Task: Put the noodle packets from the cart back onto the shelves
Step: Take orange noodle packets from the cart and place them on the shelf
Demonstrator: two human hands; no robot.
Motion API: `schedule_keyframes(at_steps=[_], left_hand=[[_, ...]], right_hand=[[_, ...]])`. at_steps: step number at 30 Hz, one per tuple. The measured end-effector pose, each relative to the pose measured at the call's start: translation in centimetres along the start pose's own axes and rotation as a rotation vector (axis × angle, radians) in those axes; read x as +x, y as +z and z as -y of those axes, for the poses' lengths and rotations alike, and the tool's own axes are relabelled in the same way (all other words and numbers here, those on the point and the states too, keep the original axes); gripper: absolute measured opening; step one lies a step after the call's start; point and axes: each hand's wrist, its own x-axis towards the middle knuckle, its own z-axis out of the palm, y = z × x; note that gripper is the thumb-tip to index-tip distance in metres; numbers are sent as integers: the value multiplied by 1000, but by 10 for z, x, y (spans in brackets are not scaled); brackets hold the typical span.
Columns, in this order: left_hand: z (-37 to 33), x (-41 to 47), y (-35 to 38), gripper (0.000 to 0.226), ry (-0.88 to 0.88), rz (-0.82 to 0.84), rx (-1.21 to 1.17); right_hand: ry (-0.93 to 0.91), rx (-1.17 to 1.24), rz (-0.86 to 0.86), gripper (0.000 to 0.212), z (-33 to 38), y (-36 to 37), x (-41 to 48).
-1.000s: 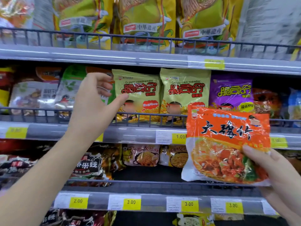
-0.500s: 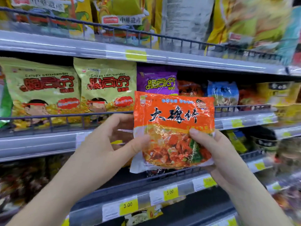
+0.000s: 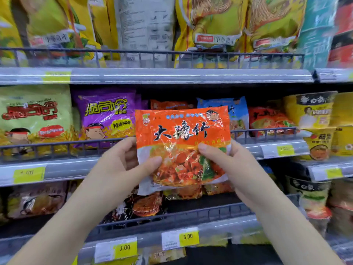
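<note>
Head view: both hands are up in front of the shelving with one orange noodle packet (image 3: 181, 134) held between them, upright, print toward the camera. The left hand (image 3: 122, 169) grips the packet's lower left edge. Its thumb (image 3: 152, 163) presses on the front and the other fingers (image 3: 126, 148) curl behind, close together. The right hand (image 3: 229, 165) pinches the lower right part. Its thumb (image 3: 206, 150) lies flat on the front. The rest of its fingers are behind the packet and mostly hidden, so spread or together cannot tell. The packet is in the air, off any shelf, and covers part of the wire rail (image 3: 57, 148) of the middle shelf (image 3: 66, 169).

- **Left of the left fingers:** a purple packet (image 3: 107, 115), then a green packet (image 3: 34, 115) further left, both standing behind the rail.
- **Right of the right fingers:** a blue packet (image 3: 236, 109) just beside the held packet's upper right corner, then a red packet (image 3: 267, 119), then yellow cup noodles (image 3: 311, 111) far right.
- **Above both hands:** the top shelf (image 3: 172, 76) carries large yellow bags (image 3: 214, 25) with one white bag (image 3: 145, 25) between them.
- **Below the fingers:** the lower shelf (image 3: 219, 232) holds dark packets (image 3: 141, 205).
- **Between the wrists, lower down:** a yellow price tag (image 3: 188, 237) reads 3.00.

Frame edges are blurred.
</note>
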Motion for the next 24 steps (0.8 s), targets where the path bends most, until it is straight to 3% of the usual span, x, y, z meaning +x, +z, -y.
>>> schedule_keyframes(at_steps=[2, 6, 12, 16, 19, 24], left_hand=[[-6, 11, 6, 49, -14, -35, 41], [-12, 30, 10, 71, -60, -109, 127], [-26, 63, 14, 29, -49, -214, 253], [-27, 90, 9, 31, -31, -278, 210], [-24, 110, 8, 34, -3, -300, 289], [-22, 132, 22, 38, 107, -354, 648]], right_hand=[[-26, -85, 7, 91, 5, -12, 11], [-85, -272, -24, 47, 20, -23, 33], [-191, -487, -26, 71, 25, -34, 78], [-149, -529, -12, 42, 47, -39, 101], [-188, -590, -42, 69, 48, -38, 125], [-203, -796, -117, 72, 45, -30, 150]])
